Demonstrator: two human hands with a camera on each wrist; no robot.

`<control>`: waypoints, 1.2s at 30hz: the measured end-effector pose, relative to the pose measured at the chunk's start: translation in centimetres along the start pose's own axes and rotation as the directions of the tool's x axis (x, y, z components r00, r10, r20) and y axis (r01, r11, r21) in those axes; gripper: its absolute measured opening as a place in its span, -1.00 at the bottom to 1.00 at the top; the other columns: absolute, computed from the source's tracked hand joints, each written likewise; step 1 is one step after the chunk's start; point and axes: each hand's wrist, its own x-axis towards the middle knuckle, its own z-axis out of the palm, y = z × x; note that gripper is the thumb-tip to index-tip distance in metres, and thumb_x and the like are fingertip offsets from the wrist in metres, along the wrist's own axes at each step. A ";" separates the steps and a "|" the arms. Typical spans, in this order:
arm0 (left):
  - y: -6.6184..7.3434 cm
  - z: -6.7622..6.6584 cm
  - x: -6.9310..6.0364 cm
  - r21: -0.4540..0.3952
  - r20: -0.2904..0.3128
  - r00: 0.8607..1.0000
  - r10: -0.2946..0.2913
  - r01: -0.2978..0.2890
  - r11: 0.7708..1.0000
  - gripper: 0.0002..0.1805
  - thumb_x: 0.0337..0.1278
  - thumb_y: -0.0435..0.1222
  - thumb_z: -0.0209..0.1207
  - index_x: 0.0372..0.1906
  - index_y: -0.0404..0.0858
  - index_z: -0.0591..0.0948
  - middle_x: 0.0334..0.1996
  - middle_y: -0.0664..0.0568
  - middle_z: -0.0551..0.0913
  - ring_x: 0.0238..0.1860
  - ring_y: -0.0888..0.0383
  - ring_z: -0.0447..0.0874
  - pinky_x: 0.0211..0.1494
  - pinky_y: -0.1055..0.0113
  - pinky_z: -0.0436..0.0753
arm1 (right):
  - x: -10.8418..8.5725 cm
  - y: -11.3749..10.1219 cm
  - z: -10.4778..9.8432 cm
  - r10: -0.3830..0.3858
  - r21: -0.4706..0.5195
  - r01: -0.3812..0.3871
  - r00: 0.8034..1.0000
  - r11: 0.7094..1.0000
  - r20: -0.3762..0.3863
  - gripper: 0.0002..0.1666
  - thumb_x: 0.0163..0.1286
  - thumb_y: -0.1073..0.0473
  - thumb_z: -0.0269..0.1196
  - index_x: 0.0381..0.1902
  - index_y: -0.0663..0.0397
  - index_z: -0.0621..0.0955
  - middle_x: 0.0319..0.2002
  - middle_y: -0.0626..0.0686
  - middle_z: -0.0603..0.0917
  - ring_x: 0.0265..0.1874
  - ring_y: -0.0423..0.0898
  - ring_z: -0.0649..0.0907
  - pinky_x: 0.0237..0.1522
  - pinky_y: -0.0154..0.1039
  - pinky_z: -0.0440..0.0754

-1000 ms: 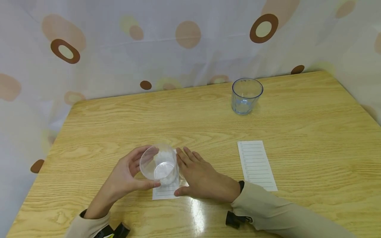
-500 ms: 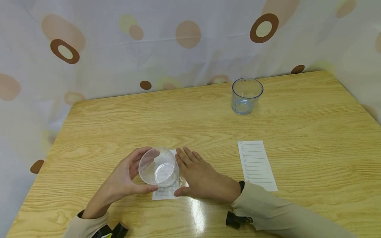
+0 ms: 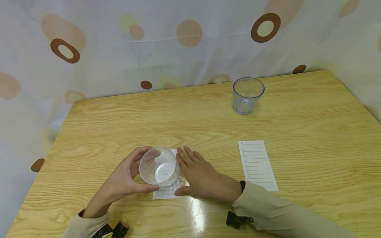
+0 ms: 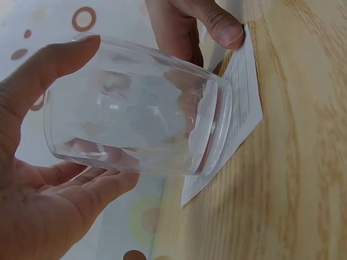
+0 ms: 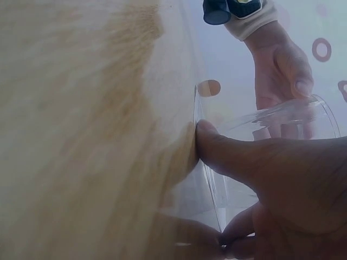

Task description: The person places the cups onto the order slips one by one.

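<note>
Steadying a cup over paper, by the look of it. Right hand (image 3: 197, 177): fingers straight and slightly spread, no grip, thumb down by the near right corner of the lined slip (image 3: 166, 194). Press flat there so it doesn't skid or crease. Left hand (image 3: 126, 183): fingers and thumb curled round the clear cup (image 3: 160, 168), spread to its width. Cup is over the slip; can't tell if the base is fully seated. Light squeeze, wall may flex; hold it level. Farther right on the table (image 3: 119, 124): second slip (image 3: 258, 165), leave it. Farthest: blue-rimmed glass (image 3: 247, 99), well apart, no snag risk.
</note>
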 end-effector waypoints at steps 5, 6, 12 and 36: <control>-0.1 0.0 0.0 0.001 0.005 1.000 0.001 -0.001 1.000 -0.05 -0.29 -0.55 0.47 0.31 -0.45 0.23 0.24 -0.30 0.35 0.26 -0.11 0.39 0.23 0.37 0.48 | 0.0 0.0 0.0 -0.003 0.003 0.003 1.000 1.000 -0.003 0.19 0.22 -0.36 0.23 0.48 0.33 0.08 0.52 0.22 -0.10 0.49 0.15 -0.11 0.47 0.05 -0.06; -0.1 0.0 0.0 0.002 0.006 1.000 0.003 -0.003 1.000 -0.06 -0.28 -0.55 0.47 0.31 -0.45 0.22 0.24 -0.30 0.35 0.27 -0.10 0.39 0.24 0.37 0.48 | 0.0 0.1 0.1 -0.003 0.004 0.003 1.000 1.000 -0.003 0.19 0.22 -0.36 0.23 0.48 0.33 0.08 0.52 0.22 -0.10 0.49 0.15 -0.12 0.47 0.05 -0.06; -0.1 0.0 -0.1 0.002 0.010 1.000 0.011 -0.011 1.000 -0.06 -0.27 -0.55 0.47 0.32 -0.44 0.22 0.24 -0.30 0.35 0.29 -0.07 0.37 0.26 0.39 0.45 | 0.0 0.1 0.2 -0.001 0.010 0.001 1.000 1.000 -0.004 0.20 0.21 -0.36 0.24 0.48 0.32 0.07 0.52 0.21 -0.10 0.49 0.14 -0.12 0.47 0.05 -0.07; -0.3 0.0 0.0 0.007 0.005 0.999 0.034 -0.034 0.999 -0.07 -0.25 -0.56 0.45 0.32 -0.43 0.23 0.25 -0.30 0.36 0.29 0.10 0.37 0.30 0.40 0.40 | 0.0 0.0 0.1 0.005 0.008 -0.005 1.000 1.000 -0.008 0.20 0.21 -0.35 0.25 0.48 0.32 0.08 0.52 0.21 -0.09 0.49 0.14 -0.11 0.47 0.03 -0.08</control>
